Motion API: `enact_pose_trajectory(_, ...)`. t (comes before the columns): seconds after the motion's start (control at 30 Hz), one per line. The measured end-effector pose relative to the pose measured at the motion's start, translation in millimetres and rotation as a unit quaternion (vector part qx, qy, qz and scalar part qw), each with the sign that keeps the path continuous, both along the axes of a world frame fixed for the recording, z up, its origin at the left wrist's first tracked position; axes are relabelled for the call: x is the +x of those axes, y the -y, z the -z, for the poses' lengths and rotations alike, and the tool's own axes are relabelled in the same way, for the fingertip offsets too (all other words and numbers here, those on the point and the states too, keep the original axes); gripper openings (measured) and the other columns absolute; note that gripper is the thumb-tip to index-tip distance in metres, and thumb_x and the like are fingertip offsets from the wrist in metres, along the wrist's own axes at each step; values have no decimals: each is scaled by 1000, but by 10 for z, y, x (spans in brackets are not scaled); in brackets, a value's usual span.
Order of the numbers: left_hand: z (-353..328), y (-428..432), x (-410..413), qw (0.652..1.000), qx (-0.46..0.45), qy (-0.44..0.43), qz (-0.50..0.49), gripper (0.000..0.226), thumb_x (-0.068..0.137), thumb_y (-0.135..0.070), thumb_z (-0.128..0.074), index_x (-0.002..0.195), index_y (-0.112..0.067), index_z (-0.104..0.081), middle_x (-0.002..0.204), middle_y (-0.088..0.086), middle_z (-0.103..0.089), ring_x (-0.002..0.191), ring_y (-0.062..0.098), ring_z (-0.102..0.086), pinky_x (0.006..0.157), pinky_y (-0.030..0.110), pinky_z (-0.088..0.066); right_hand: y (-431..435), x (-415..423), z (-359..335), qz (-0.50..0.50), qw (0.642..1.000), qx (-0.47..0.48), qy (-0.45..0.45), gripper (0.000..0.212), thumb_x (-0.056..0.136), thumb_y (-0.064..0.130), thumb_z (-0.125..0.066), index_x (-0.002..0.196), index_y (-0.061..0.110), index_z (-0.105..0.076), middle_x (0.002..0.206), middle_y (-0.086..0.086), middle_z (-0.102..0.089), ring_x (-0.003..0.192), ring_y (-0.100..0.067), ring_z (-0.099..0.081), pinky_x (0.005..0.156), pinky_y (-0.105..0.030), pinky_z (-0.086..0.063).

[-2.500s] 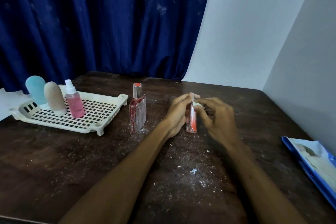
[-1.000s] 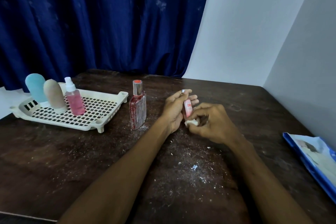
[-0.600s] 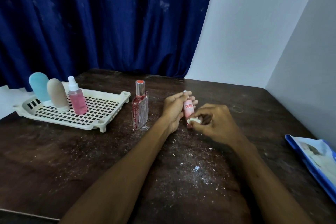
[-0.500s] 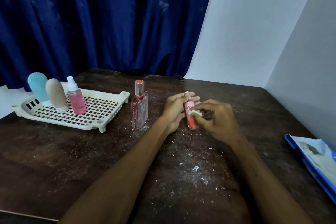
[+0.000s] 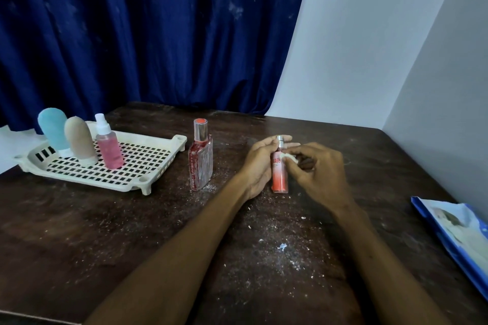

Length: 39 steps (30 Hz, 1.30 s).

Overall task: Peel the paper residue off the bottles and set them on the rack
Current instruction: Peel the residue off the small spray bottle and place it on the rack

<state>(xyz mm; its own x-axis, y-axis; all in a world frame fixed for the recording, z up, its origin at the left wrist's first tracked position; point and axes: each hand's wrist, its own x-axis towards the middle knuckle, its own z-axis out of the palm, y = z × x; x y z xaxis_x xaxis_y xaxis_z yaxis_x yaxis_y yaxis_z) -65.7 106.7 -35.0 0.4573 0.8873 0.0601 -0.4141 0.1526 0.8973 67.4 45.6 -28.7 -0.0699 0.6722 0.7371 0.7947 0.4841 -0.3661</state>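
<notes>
Since a second ago the slim orange-red spray bottle with the silver neck (image 5: 279, 177) has swung from tilted to upright, and the wad of white paper (image 5: 290, 159) has climbed from its foot to just under the neck.

My left hand (image 5: 260, 163) wraps the bottle from the left, fingers curled behind it and reaching past the neck. My right hand (image 5: 319, 169) pinches the wad between thumb and fingertips and presses it to the bottle's right flank. The bottle's base sits at or just off the dark wooden table (image 5: 105, 232) — I cannot tell which.

I judge the rubbing is nearly done, though the far face is hidden from me. What the next move turns on: the bottle's long axis is vertical, and the cream plastic lattice rack (image 5: 87, 181) lies well to my left — so the left hand, which has the grip, is the nearer carrier. Between them stands the rectangular clear glass bottle with red speckles (image 5: 200, 163), close enough to clip in passing.

Three bottles stand on the rack's far-left end: a rounded blue one (image 5: 52, 129), a beige one (image 5: 79, 141) and a pink sprayer (image 5: 108, 145).
</notes>
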Motion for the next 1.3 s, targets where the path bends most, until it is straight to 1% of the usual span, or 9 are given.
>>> enact_pose_trajectory(0.13, 25, 9, -8, 1000, 26, -8, -8, 30, 105, -22, -43, 117, -2, -62, 88, 9, -68, 76, 13, -64, 78, 29, -52, 4, -56, -1, 2, 1000, 29, -5, 20, 88, 18, -73, 107, 13, -76, 96, -2, -72, 79, -9, -65, 72, -24, -57)
enact_pose_trajectory(0.3, 2, 25, -11, 999, 38, -14, -4, 33, 106, -21, -42, 121, 1, -60, 109, 20, -66, 90, 21, -62, 79, 38, -55, -51, 16, 50, 39, 999, 22, -31, 17, 92, 16, -68, 106, 11, -75, 90, -6, -70, 70, -15, -67, 66, -41, -59)
enact_pose_trajectory(0.37, 5, 22, 2, 999, 41, -15, 0, 33, 106, -22, -42, 121, 0, -60, 120, 24, -64, 95, 25, -60, 84, 43, -53, -33, 13, 48, 45, 998, 23, -25, 17, 92, 16, -68, 107, 11, -75, 90, -6, -70, 70, -15, -66, 67, -39, -59)
enact_pose_trajectory(0.53, 36, -1, 0, 999, 33, -11, -3, 31, 105, -24, -43, 117, -5, -64, 106, 19, -65, 99, 32, -55, 99, 57, -43, 8, -67, -7, 33, 999, 31, -24, 19, 89, 16, -71, 108, 13, -75, 94, -3, -70, 79, -8, -63, 74, -23, -55)
enact_pose_trajectory(0.77, 7, 10, 10, 999, 44, -13, 14, 32, 107, -20, -35, 118, -3, -60, 123, 16, -68, 107, 27, -63, 105, 50, -44, 13, -27, 37, 72, 997, 3, 6, 18, 88, 10, -72, 105, 12, -76, 91, -6, -73, 78, -7, -57, 76, -22, -45)
enact_pose_trajectory(0.87, 20, -8, -7, 999, 32, -7, 7, 34, 107, -20, -34, 122, -1, -58, 122, 16, -68, 105, 25, -63, 101, 46, -48, 14, -39, 23, 57, 998, 14, -5, 18, 89, 12, -71, 107, 13, -75, 94, -3, -72, 81, -6, -59, 76, -24, -51)
enact_pose_trajectory(0.97, 23, -14, -18, 1000, 11, -2, 3, 34, 107, -20, -35, 123, -1, -59, 108, 15, -68, 93, 21, -64, 84, 39, -56, 6, -49, 12, 55, 998, 26, -21, 15, 92, 15, -68, 105, 12, -74, 93, -2, -71, 80, -8, -62, 75, -28, -55)
enact_pose_trajectory(1.07, 39, -15, 2, 1000, -6, 15, 4, 33, 107, -19, -36, 119, -2, -61, 97, 13, -67, 85, 19, -62, 78, 35, -55, -12, -69, 20, 40, 999, 30, -19, 16, 91, 13, -69, 106, 12, -74, 97, -3, -71, 82, -9, -63, 76, -25, -55)
enact_pose_trajectory(1.3, 59, -99, -29, 995, -75, 46, -51, 32, 108, -18, -32, 108, -1, -58, 102, 18, -71, 92, 26, -71, 72, 35, -60, 18, 17, 17, -45, 994, -91, 27, 21, 82, 13, -78, 101, 22, -78, 94, 6, -73, 78, -7, -66, 71, -28, -58)
